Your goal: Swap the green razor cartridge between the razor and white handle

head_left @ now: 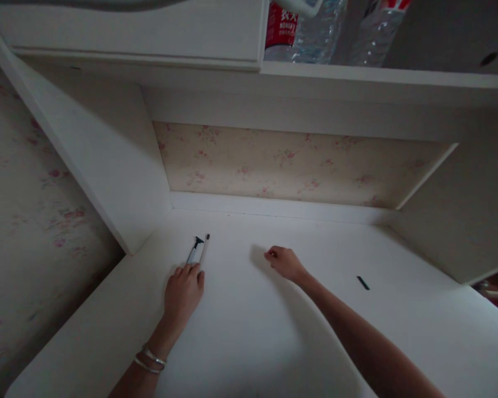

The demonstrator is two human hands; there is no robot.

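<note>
On the white desk top, my left hand [183, 292] has its curled fingers over the lower ends of a razor [192, 252] and a slim white toothbrush [205, 250]. The two lie side by side with their dark heads pointing away from me; their handle ends are hidden under the fingers. My right hand [286, 263] is closed with the fingertips pinched, just above the desk to the right of them. Whatever it holds, if anything, is too small to make out. Farther right lies a small dark strip [363, 283], apart from both hands.
White side panels [103, 149] rise left and right of the desk [249, 331]. A low ledge [282, 207] runs along the back under flowered wallpaper [274, 166]. Overhead, a shelf [382, 75] holds plastic water bottles [319, 33] beside a white cabinet door [141, 30].
</note>
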